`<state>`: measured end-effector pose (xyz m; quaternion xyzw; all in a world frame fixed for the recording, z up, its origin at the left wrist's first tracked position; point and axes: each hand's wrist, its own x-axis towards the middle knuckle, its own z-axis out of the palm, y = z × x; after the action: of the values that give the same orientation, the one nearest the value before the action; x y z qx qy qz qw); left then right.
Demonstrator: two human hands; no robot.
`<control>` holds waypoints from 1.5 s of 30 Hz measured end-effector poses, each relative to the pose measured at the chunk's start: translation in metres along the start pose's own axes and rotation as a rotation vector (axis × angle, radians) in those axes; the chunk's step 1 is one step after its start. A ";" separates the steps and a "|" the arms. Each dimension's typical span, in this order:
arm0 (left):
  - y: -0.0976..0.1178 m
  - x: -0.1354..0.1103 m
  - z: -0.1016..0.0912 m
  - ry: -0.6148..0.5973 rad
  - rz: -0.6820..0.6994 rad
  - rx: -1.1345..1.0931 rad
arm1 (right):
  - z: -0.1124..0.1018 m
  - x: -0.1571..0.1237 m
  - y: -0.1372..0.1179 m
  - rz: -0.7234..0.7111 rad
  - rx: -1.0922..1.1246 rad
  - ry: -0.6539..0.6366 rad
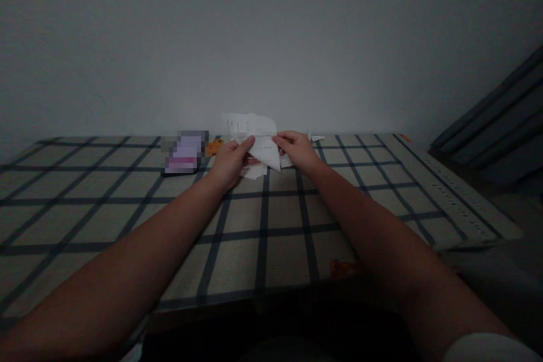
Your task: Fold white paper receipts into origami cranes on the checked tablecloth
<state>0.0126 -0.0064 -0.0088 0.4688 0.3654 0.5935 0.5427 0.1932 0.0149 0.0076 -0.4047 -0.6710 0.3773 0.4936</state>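
A sheet of white printed paper (265, 150), partly folded, is held up between my two hands above the table. My left hand (232, 159) pinches its left side, thumb on top. At the paper's right edge, the thumb and fingers of my right hand (294, 148) grip it. One corner of the sheet points down toward me. Beneath the hands lie more white papers (253, 172), partly hidden. Just beyond my right hand sits a small pointed piece of folded white paper (316, 137).
A phone (185, 153) with a blurred screen lies left of my hands, beside an orange clip (215, 147). Another orange clip (343, 268) is at the table's near edge. A checked cloth (237, 220) covers the table, which meets a plain wall (271, 39). Dark folded fabric hangs at right.
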 end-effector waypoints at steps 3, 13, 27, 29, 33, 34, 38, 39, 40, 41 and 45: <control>0.000 0.001 -0.002 0.047 0.022 0.006 | -0.001 0.000 0.001 0.002 -0.010 0.004; 0.002 0.003 -0.004 0.167 0.162 0.012 | -0.001 0.000 -0.002 0.021 -0.035 -0.010; 0.010 0.005 -0.003 0.181 0.109 -0.188 | -0.004 0.002 0.004 0.013 0.036 0.023; 0.010 0.004 -0.002 0.161 0.116 -0.197 | -0.003 0.002 0.004 0.012 0.051 0.031; 0.008 -0.001 0.000 0.041 0.030 -0.089 | -0.003 0.001 0.002 -0.003 0.059 0.043; 0.007 -0.002 0.001 -0.006 -0.016 -0.042 | -0.003 0.001 0.002 -0.006 0.057 0.042; 0.004 -0.007 0.004 -0.106 -0.121 0.051 | -0.002 0.000 0.002 -0.024 0.073 0.039; 0.004 -0.007 0.004 -0.091 -0.115 0.061 | -0.002 0.001 0.002 -0.030 0.083 0.034; 0.003 -0.007 0.003 -0.071 -0.103 0.071 | -0.002 0.001 0.003 -0.035 0.093 0.028; 0.003 -0.007 0.003 -0.053 -0.087 0.079 | -0.002 0.001 0.004 -0.034 0.106 0.021; 0.002 -0.003 -0.001 -0.009 0.012 0.084 | -0.002 0.002 0.008 0.007 0.159 -0.039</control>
<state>0.0106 -0.0095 -0.0077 0.4961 0.3848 0.5788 0.5204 0.1964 0.0202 0.0018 -0.3591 -0.6469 0.4388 0.5099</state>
